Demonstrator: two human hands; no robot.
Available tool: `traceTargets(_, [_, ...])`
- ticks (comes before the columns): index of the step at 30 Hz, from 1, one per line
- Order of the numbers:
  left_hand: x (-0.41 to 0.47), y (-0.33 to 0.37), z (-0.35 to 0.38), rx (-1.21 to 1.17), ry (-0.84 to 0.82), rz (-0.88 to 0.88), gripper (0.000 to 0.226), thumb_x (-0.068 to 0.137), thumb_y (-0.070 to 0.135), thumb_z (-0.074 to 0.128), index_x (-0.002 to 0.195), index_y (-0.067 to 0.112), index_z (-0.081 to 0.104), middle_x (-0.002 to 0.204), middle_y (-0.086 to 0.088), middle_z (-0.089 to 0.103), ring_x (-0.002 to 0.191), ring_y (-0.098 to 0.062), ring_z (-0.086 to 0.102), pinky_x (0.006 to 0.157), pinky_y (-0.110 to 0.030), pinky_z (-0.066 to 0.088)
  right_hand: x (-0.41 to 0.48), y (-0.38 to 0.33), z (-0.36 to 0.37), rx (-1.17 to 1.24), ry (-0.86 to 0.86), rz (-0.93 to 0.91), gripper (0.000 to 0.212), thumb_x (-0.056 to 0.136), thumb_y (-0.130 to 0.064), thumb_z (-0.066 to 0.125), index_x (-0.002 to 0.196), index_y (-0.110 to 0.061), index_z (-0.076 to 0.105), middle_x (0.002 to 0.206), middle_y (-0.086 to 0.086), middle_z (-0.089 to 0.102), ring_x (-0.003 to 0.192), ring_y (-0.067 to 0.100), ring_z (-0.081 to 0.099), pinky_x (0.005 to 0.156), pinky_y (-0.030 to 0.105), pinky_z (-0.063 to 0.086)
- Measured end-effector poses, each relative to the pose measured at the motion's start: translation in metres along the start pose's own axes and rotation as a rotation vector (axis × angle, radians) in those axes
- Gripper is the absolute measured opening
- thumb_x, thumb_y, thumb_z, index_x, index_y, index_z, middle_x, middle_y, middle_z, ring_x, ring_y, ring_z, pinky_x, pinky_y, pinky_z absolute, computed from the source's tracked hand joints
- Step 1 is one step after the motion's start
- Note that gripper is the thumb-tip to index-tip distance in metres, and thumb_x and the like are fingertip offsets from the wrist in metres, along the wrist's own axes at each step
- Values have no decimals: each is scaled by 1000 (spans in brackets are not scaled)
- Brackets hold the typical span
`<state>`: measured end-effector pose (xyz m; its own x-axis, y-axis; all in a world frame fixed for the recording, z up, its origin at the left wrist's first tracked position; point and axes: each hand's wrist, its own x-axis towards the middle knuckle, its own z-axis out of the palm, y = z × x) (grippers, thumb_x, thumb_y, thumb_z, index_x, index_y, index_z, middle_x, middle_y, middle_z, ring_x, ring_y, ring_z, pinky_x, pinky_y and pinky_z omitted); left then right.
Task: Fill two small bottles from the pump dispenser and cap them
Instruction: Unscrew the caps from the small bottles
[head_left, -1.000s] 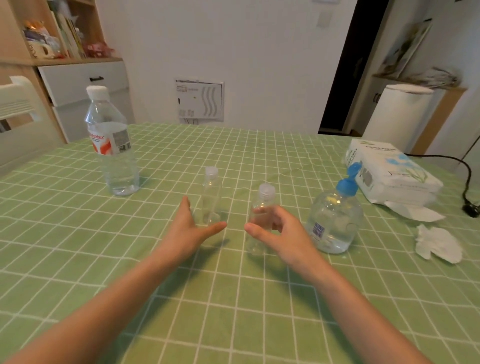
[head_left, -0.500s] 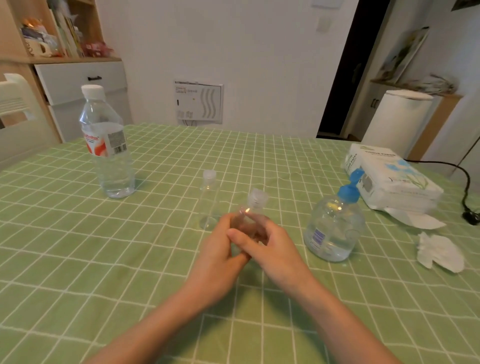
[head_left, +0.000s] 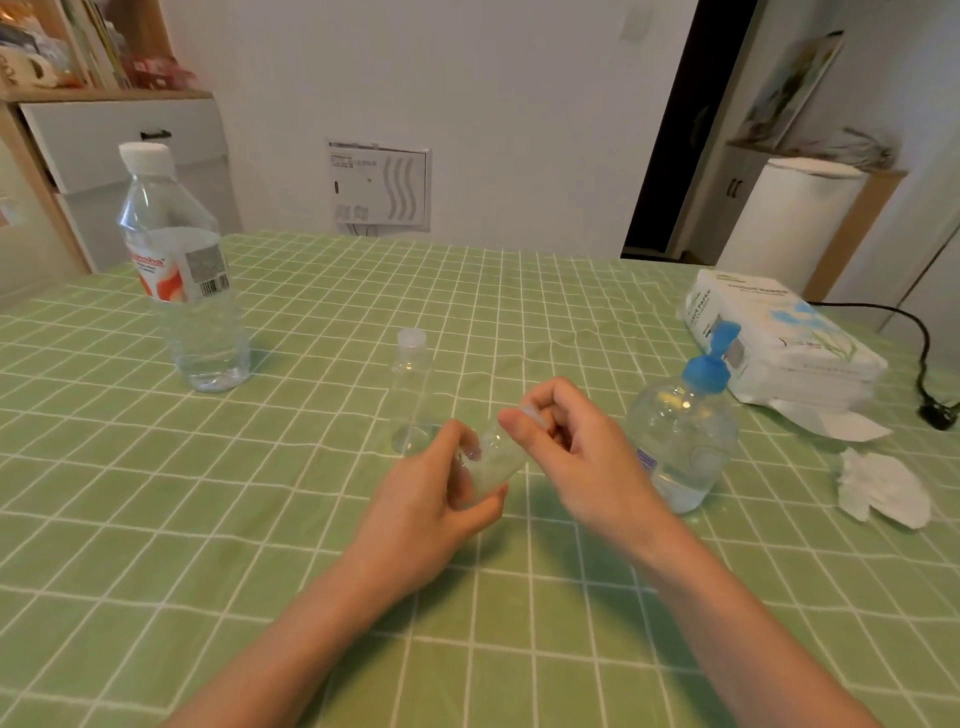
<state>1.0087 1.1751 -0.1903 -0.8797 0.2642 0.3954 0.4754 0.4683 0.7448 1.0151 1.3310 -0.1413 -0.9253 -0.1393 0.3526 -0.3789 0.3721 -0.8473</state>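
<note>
My left hand (head_left: 431, 499) grips the body of a small clear bottle (head_left: 493, 457), lifted off the table and tilted to the right. My right hand (head_left: 576, 447) pinches its white cap (head_left: 532, 413) between thumb and fingers. A second small clear bottle (head_left: 412, 395) with its cap on stands upright on the table just behind my hands. The pump dispenser (head_left: 680, 436), clear with a blue pump head, stands to the right of my right hand.
A large water bottle (head_left: 182, 275) stands at the far left on the green checked tablecloth (head_left: 260, 519). A tissue pack (head_left: 779, 338) lies at the right, with a crumpled tissue (head_left: 883, 488) in front of it. A black cable (head_left: 914, 338) runs at the right edge.
Both hands closed in on the nearer small bottle and lifted it off the table. My left hand took its body and my right hand moved onto the cap.
</note>
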Motion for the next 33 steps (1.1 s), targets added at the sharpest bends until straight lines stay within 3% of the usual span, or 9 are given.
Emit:
traceTargets(4, [-2, 3, -8, -119, -79, -33, 23, 78, 21, 69, 84, 22, 47, 50, 8, 45, 45, -5, 40, 47, -17, 36, -1, -3, 1, 8, -81, -68, 19, 91, -29, 58, 79, -17, 49, 57, -15, 40, 55, 6, 34, 55, 23, 33])
traceTargets(9, [-4, 5, -9, -82, -138, -17, 23, 77, 23, 69, 83, 23, 47, 49, 10, 46, 45, -4, 39, 47, -15, 34, -6, -2, -9, -12, -143, -68, 9, 87, -25, 55, 89, -16, 54, 65, -12, 41, 62, 9, 39, 60, 24, 36])
traceTargets(12, [-4, 4, -11, -7, -135, 0, 25, 77, 25, 68, 81, 30, 44, 49, 14, 49, 44, -4, 41, 46, -13, 32, -4, 0, -13, -21, -153, 10, 26, 90, -42, 58, 102, -19, 55, 75, -4, 48, 68, 9, 45, 66, 21, 40])
traceTargets(15, [-4, 2, -14, 13, -105, -2, 27, 78, 24, 69, 81, 32, 43, 49, 15, 49, 43, -5, 43, 46, -12, 32, -2, 0, -15, -72, -143, 66, 51, 74, -63, 49, 93, -15, 56, 67, -2, 48, 63, 9, 44, 61, 22, 39])
traceTargets(21, [-5, -1, -14, 65, -129, 8, 23, 77, 31, 66, 85, 29, 45, 52, 12, 51, 47, -5, 46, 48, -17, 37, -3, 5, -18, -20, -168, 54, 9, 92, -25, 60, 96, -16, 59, 77, -2, 53, 70, 14, 48, 69, 34, 44])
traceTargets(25, [-5, -2, -14, 37, -119, 14, 23, 76, 33, 66, 84, 31, 44, 56, 16, 52, 47, -5, 45, 47, -14, 35, -3, 2, -14, -66, -173, 90, 44, 75, -61, 54, 96, -22, 56, 70, -4, 48, 64, 10, 44, 64, 26, 39])
traceTargets(27, [-5, -3, -15, 53, -118, 20, 23, 76, 36, 64, 85, 31, 44, 57, 16, 52, 48, -5, 46, 48, -18, 37, -3, 1, -14, -54, -158, 93, 42, 74, -58, 56, 89, -19, 56, 64, -6, 47, 63, 10, 44, 63, 27, 39])
traceTargets(30, [-5, -4, -15, 84, -121, 38, 23, 75, 38, 63, 86, 32, 44, 58, 15, 54, 49, -6, 47, 49, -20, 39, -3, 3, -15, -10, -173, 73, 18, 87, -30, 64, 94, -14, 59, 74, 0, 52, 68, 16, 46, 67, 35, 43])
traceTargets(33, [-5, -4, -15, 71, -103, 32, 23, 76, 38, 64, 86, 33, 44, 56, 13, 53, 48, -5, 47, 50, -21, 40, -3, 1, -15, -10, -183, 77, 40, 79, -49, 62, 94, -12, 58, 75, 2, 50, 68, 16, 44, 66, 36, 41])
